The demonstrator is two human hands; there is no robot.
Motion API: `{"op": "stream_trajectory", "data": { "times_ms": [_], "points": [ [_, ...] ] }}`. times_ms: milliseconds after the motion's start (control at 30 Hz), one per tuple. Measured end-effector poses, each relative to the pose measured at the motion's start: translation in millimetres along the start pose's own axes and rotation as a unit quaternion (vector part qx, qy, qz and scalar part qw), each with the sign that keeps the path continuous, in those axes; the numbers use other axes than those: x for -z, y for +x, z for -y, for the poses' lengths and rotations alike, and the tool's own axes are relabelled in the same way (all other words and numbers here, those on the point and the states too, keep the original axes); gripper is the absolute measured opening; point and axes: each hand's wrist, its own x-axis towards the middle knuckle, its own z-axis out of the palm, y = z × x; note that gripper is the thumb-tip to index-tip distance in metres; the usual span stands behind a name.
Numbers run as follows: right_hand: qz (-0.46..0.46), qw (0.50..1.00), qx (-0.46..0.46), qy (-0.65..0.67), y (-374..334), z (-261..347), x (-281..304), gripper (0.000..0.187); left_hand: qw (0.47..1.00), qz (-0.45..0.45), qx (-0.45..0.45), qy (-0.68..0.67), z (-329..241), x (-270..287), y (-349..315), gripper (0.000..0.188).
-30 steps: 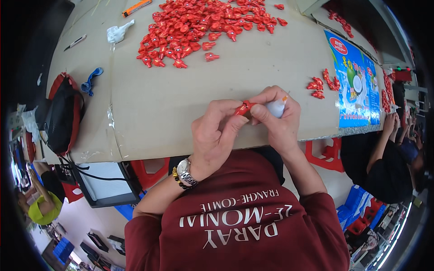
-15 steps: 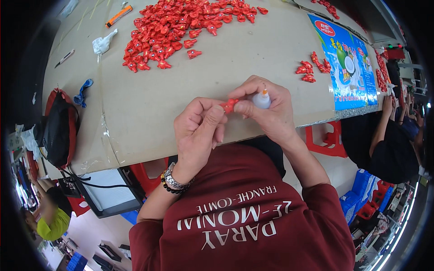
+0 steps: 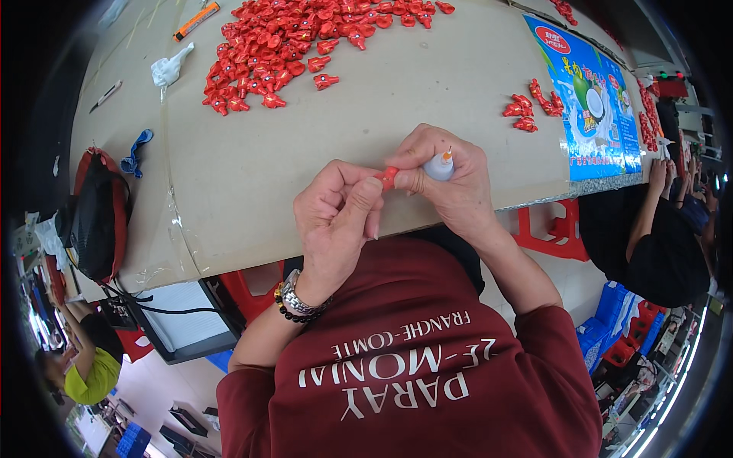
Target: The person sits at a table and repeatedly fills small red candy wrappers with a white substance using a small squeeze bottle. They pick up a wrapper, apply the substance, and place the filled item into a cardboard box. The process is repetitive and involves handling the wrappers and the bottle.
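Note:
Over the near part of the table, my left hand [image 3: 333, 214] pinches a small red plastic piece [image 3: 389, 178] between thumb and fingers. The thumb and forefinger of my right hand [image 3: 460, 191] grip the other end of that piece. Tucked in the same right hand is a small whitish squeeze bottle [image 3: 438, 168] with an orange tip and a thin needle, pointing up and away from the red piece. Fingers cover much of the piece, so its full shape is hidden. A big pile of similar red pieces [image 3: 267, 57] lies beyond my hands, and several more [image 3: 525, 111] lie to the right.
A blue printed sheet [image 3: 595, 114] is fixed at the table's right. Leftward lie a white crumpled wad [image 3: 169, 67], an orange stick-shaped object [image 3: 196, 21], a slim knife [image 3: 105, 96], a blue scrap [image 3: 136, 154] and a black-red bag [image 3: 101, 221]. A person in black [image 3: 649, 244] sits at right.
Both hands keep their hold on the red piece, with hardly any movement. The right hand has turned slightly, and the bottle sits a little farther left and higher.

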Motion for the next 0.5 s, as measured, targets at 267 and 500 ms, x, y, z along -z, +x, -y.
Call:
{"op": "stream_trajectory", "data": {
  "times_ms": [267, 500],
  "points": [
    [0.015, 0.999, 0.02, -0.024, 1.1, -1.4, 1.7, 0.015, 1.0, -0.007, -0.004, 0.018, 0.2, -1.0, -0.2, 0.016],
    [0.037, 0.998, 0.032, -0.029, 0.8, -2.7, 7.5, 0.01, 1.0, -0.01, -0.02, 0.021, 4.5, -3.8, 2.4, 0.015]
  ]
}}
